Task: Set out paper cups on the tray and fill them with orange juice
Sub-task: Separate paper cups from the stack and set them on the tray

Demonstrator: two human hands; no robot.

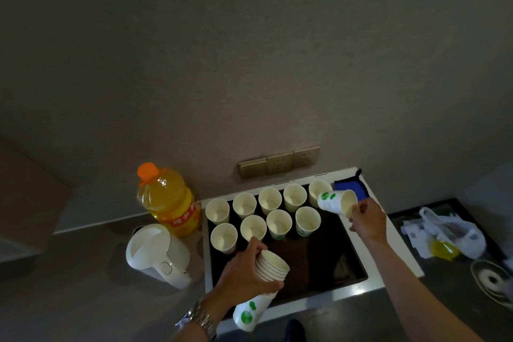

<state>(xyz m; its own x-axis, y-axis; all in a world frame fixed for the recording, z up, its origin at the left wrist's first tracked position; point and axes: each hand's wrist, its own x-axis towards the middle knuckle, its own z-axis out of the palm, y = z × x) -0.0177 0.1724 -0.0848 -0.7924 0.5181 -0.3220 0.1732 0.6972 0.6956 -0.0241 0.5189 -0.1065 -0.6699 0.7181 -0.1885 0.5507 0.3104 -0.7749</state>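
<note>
Cups (265, 215) crowd tray's (388, 233) far edge; near half bare.

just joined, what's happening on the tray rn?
A person is setting out white paper cups on the black white-rimmed tray. Nine empty cups stand there in two rows. The right hand holds one more cup tilted at the back row's right end; the left hand grips the nested stack of cups. The orange-capped juice bottle stands capped beside the tray.

head cam | looks forward and down | close above tray (394, 233) | wide-angle, single view
</note>
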